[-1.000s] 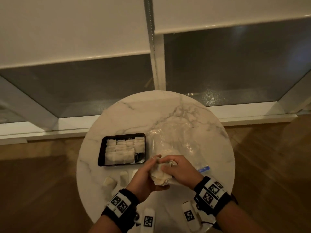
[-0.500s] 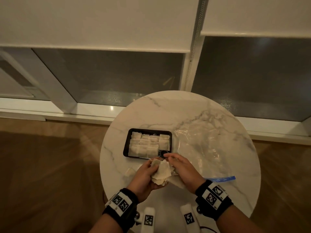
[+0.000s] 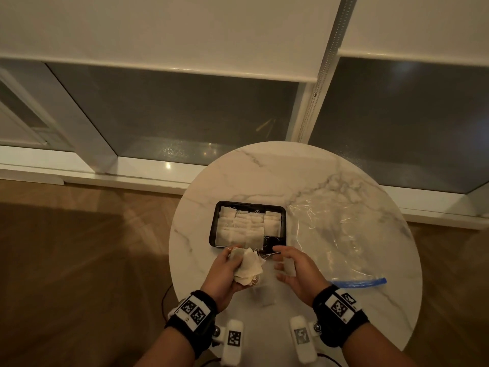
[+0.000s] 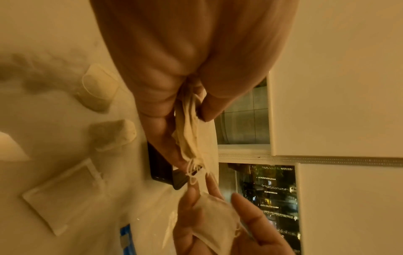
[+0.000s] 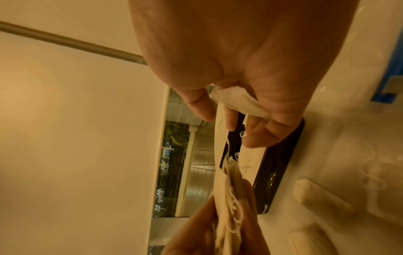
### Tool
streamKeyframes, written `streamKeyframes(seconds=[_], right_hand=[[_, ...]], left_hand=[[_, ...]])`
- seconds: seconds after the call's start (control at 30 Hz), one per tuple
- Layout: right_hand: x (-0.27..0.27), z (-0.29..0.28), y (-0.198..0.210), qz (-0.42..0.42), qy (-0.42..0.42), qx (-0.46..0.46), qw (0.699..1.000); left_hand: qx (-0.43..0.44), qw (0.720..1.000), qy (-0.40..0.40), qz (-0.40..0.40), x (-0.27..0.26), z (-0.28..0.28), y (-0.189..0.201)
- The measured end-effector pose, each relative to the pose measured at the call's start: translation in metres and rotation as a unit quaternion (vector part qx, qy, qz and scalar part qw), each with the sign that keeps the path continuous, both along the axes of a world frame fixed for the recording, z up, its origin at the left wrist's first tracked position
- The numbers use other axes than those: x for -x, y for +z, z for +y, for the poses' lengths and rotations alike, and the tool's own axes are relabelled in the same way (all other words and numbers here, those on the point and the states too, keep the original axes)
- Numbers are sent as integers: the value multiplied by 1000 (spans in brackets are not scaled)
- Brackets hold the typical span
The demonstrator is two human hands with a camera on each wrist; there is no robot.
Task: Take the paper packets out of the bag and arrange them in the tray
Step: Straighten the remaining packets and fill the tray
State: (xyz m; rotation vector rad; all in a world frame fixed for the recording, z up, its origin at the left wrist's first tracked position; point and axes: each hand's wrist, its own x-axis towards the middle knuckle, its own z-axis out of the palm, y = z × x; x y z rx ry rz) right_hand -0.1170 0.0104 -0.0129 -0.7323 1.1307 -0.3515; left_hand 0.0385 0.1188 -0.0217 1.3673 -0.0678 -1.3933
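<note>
In the head view my left hand (image 3: 232, 266) grips a bunch of beige paper packets (image 3: 248, 266) just in front of the black tray (image 3: 283, 226). The tray holds several packets in rows. A little to the right, my right hand (image 3: 280, 263) pinches a single paper packet (image 3: 289, 266) between thumb and fingers; the right wrist view shows this packet (image 5: 237, 101) too. A thin string runs between the two hands. The clear plastic bag (image 3: 338, 234) with a blue zip strip (image 3: 357, 282) lies flat to the right of the tray.
A loose packet (image 3: 264, 295) lies on the round marble table (image 3: 264, 176) between my wrists; the left wrist view shows more loose packets (image 4: 100, 86) on the table. Beyond the table's far edge are a window sill and glass. Wooden floor surrounds the table.
My hands, which were together on the bunch, have come apart. The right hand moved right with one packet; the left keeps the rest. The view also turned left.
</note>
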Motion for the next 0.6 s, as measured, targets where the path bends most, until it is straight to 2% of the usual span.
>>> streamKeyframes(seconds=[0.13, 0.2, 0.33, 0.6], right_hand=[[-3, 3, 4, -71, -48, -24, 996], [-7, 4, 7, -84, -38, -22, 995], [-18, 6, 0, 36, 31, 83, 995], [-16, -15, -13, 116, -12, 153, 981]], left_hand=[[-13, 1000, -5, -23, -10, 6, -7], [-12, 1000, -9, -20, -13, 6, -8], [-3, 1000, -11, -5, -24, 5, -9], [14, 999, 48, 2, -75, 22, -9]])
